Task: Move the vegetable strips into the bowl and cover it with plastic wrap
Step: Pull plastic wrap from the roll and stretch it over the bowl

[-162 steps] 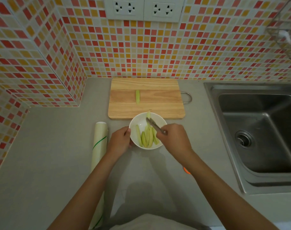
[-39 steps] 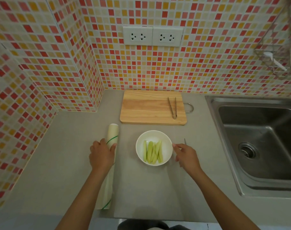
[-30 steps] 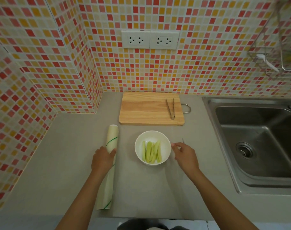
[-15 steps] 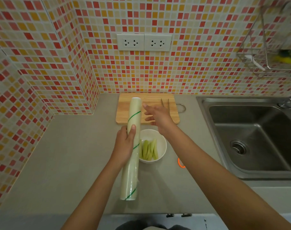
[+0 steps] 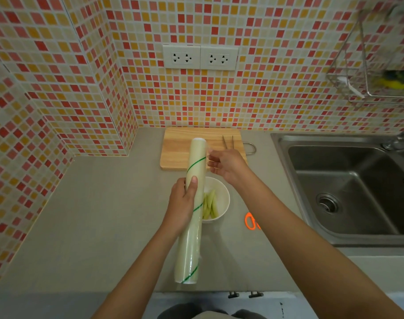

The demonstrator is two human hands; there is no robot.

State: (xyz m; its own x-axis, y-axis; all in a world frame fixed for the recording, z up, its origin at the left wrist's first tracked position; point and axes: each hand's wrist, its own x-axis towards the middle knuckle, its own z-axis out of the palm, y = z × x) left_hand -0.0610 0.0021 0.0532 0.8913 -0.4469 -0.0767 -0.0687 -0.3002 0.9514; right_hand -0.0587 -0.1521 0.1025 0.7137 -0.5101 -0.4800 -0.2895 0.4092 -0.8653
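One roll of plastic wrap (image 5: pixel 192 206), clenched in the left hand (image 5: pixel 182 204), hid part of the single bowl (image 5: pixel 220 199) of vegetable strips (image 5: pixel 209 203) on the table (image 5: pixel 99 215). The right hand (image 5: pixel 226 165), fingers spread, touched the roll's upper side. Tongs (image 5: pixel 228 142) lay on the cutting board (image 5: pixel 175 148); the strips were too overlapped to count.

left hand (image 5: pixel 182 204): clenched, raised | right hand (image 5: pixel 226 165): fingers spread, reaching leftward
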